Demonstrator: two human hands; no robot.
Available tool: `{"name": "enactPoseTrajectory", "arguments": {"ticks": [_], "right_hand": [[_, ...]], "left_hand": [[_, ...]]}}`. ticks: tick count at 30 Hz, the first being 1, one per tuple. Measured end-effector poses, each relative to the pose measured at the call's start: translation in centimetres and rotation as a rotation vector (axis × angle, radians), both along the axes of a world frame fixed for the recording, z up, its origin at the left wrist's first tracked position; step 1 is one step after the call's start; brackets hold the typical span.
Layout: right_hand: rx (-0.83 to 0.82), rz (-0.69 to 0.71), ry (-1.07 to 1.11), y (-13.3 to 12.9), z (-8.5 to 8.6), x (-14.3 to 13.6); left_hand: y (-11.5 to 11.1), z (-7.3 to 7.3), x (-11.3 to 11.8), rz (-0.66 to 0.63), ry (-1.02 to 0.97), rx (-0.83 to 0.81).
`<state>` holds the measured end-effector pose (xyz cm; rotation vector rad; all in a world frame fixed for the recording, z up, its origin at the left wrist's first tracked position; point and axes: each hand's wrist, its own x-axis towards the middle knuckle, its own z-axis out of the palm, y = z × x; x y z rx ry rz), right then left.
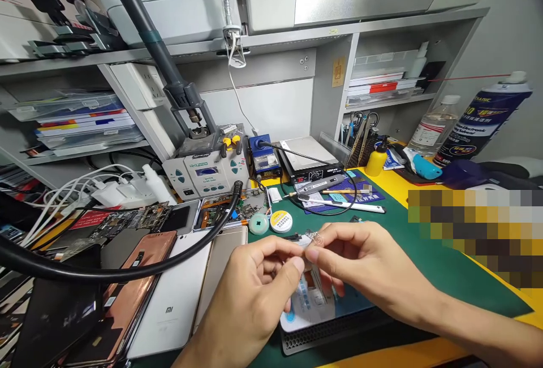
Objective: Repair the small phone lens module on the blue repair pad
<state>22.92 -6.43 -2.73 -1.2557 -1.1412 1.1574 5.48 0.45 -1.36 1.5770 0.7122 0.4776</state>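
Observation:
My left hand and my right hand meet above the mat, thumbs and forefingers pinched close together. A small tangle of thin, shiny, wire-like strands sticks up from my right fingertips. Whatever sits between my left thumb and forefinger is hidden. Below both hands lies a glossy blue-and-white printed sheet or packet. It rests on a dark plate with a honeycomb-mesh edge, partly covered by my hands.
Phone housings, including a white back cover, crowd the left under a thick black hose. A hot-air station, a round green container and a white brush stand or lie behind. Right are a yellow bottle and spray can.

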Motion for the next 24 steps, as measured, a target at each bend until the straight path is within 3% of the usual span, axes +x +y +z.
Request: {"name": "enactPoseTrajectory", "arguments": {"ticks": [9,24], "right_hand": [[-0.038,0.067,0.137,0.38,-0.38,0.40],[-0.007,-0.040,0.097,-0.02,0.15,-0.37]], "left_hand": [[-0.07,-0.35,-0.16,-0.020,0.026,0.109],[0.37,-0.96,0.08,0.028,0.065,-0.085]]}}
